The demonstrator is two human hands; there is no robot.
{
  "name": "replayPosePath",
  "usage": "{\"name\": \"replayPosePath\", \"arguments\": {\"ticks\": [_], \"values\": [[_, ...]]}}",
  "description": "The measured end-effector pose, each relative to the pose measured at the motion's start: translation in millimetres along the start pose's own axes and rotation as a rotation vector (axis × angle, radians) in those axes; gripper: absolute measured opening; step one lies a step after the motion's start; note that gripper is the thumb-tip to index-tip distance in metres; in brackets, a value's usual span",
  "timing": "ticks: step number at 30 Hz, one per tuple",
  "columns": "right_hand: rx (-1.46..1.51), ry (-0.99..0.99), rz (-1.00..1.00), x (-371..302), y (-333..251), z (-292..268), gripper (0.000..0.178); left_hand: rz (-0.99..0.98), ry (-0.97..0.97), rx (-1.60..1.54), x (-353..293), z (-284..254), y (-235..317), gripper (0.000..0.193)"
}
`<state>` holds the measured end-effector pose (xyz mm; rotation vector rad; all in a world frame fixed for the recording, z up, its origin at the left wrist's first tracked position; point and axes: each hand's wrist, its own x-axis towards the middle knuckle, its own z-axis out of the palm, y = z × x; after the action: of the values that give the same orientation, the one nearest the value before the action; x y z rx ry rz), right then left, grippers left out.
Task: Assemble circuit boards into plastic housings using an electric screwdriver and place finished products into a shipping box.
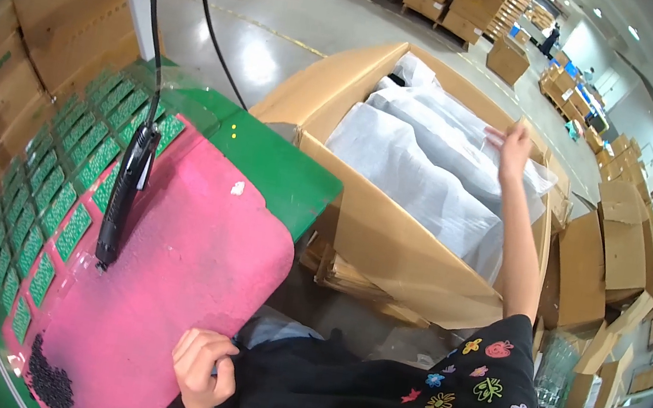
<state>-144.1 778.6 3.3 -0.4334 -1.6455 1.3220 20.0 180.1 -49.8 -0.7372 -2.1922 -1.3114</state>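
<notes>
My right hand (513,151) is raised over the right side of a large open cardboard box (412,245). Its fingers are partly spread, close to the white plastic-wrapped items (415,166) in the box, and I see nothing held. At the near edge of a pink mat (188,235) is my left hand (203,370), its fingers curled inward. A small blue bit shows between those fingers, too little to name. Over the mat hangs a black electric screwdriver (119,204) on its cord, tip down. A pile of small black screws (50,378) lies at the mat's near left corner.
Rows of small green boards (59,208) line the mat's left side, on a green table surface (281,173). Tall cartons (62,8) stand at the left. Opened cardboard boxes (608,252) crowd the right. Stacked cartons (447,0) stand farther back.
</notes>
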Motion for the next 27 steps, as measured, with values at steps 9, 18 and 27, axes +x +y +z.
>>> {"name": "replayPosePath", "arguments": {"ticks": [9,18,27], "values": [[-0.824,-0.926,-0.336,-82.2,95.9,16.7,0.080,-0.022,0.047,0.008,2.1,-3.8,1.1,0.019],[-0.891,-1.400,0.079,-150.2,243.7,38.3,0.047,-0.034,0.081,-0.053,5.5,8.0,4.6,0.012],[-0.267,0.601,-0.334,-13.0,-45.7,16.1,0.038,-0.032,0.051,-0.010,-4.1,3.1,3.2,0.013]]}}
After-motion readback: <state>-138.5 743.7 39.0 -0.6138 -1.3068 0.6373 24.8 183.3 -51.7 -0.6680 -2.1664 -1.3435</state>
